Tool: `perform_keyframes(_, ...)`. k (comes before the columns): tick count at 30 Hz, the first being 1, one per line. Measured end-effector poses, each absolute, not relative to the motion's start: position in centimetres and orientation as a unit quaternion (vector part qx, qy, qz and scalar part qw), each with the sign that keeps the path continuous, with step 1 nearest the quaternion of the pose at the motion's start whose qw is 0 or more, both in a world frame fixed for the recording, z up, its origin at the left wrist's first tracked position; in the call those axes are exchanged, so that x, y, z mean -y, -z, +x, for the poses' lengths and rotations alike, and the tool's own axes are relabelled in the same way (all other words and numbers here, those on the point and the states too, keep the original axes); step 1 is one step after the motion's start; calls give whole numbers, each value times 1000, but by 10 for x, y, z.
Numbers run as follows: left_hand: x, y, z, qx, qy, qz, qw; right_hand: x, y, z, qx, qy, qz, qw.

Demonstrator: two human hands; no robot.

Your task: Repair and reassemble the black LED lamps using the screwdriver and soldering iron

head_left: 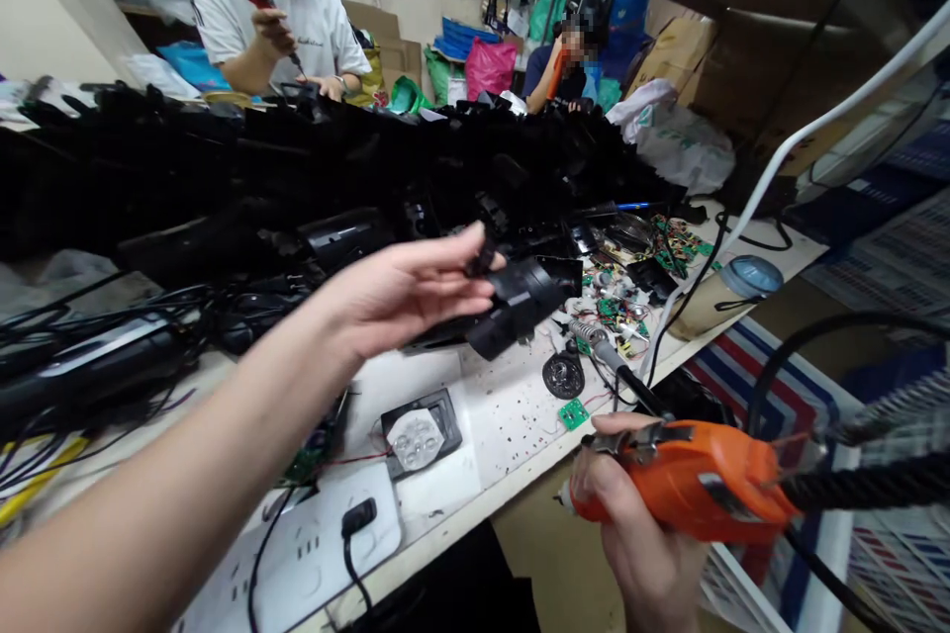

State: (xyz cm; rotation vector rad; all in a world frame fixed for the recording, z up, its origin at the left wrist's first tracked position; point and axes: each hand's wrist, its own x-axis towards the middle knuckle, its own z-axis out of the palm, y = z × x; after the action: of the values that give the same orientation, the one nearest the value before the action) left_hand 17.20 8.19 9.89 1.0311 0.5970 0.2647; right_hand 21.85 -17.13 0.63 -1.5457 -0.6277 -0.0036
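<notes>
My left hand (420,289) reaches over the middle of the bench, closed in a pinch on a black plastic part (484,255). A black cylindrical housing (523,302) is right at its fingertips; I cannot tell whether the two are joined. Low on the right, my right hand (630,534) is wrapped round an orange electric screwdriver (705,480), its tip pointing left past the bench edge. Between the hands lie a round black speaker-like piece (564,376) and a small green circuit board (573,414). Nearer me is an LED lamp module (416,440) on a black frame.
A large pile of black housings (356,148) covers the bench's back. Circuit boards (619,307) and a soldering iron (609,356) lie at right, near a tumbler (731,292). A white power strip (319,544) is in front. Two people (278,30) work across.
</notes>
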Motion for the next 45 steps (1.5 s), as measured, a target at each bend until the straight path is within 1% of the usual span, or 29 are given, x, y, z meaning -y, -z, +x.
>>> perform_keyframes(3, -99, -124, 155, -297, -221, 499, 784, 166, -2, 219, 276, -21, -688, 671)
perform_keyframes(6, -97, -128, 152, -306, -246, 508, 767, 162, 1, 220, 285, -45, -680, 674)
perform_keyframes(9, -81, -108, 164, -311, -186, 488, 794, 159, 2, 219, 289, -56, -672, 680)
perform_keyframes(12, -60, -73, 183, -304, -89, 442, 839, 158, 1, 218, 277, -45, -677, 680)
perform_keyframes(14, -48, -50, 193, -311, -41, 426, 848, 157, 0, 216, 270, -36, -679, 682)
perform_keyframes(18, -37, -18, 199, -310, -14, 454, 835, 156, -2, 210, 244, -50, -676, 693)
perform_keyframes(23, -58, -4, 181, -329, -16, 514, 792, 151, -5, 202, 175, -79, -674, 713)
perform_keyframes(26, -83, -2, 167, -338, -53, 576, 743, 146, -7, 201, 186, -88, -672, 711)
perform_keyframes(29, -108, -4, 160, -315, -97, 642, 693, 141, -6, 201, 193, -80, -678, 705)
perform_keyframes(34, -142, -10, 166, -272, -168, 580, 749, 134, -6, 193, 197, -70, -674, 708)
perform_keyframes(39, -164, -14, 170, -262, -244, 564, 744, 127, -14, 186, 176, -71, -701, 688)
perform_keyframes(42, -159, -23, 156, -256, -238, 564, 748, 115, -19, 190, 182, -69, -698, 689)
perform_keyframes(45, -140, -46, 125, -208, -199, 574, 766, 99, -22, 197, 225, -61, -675, 700)
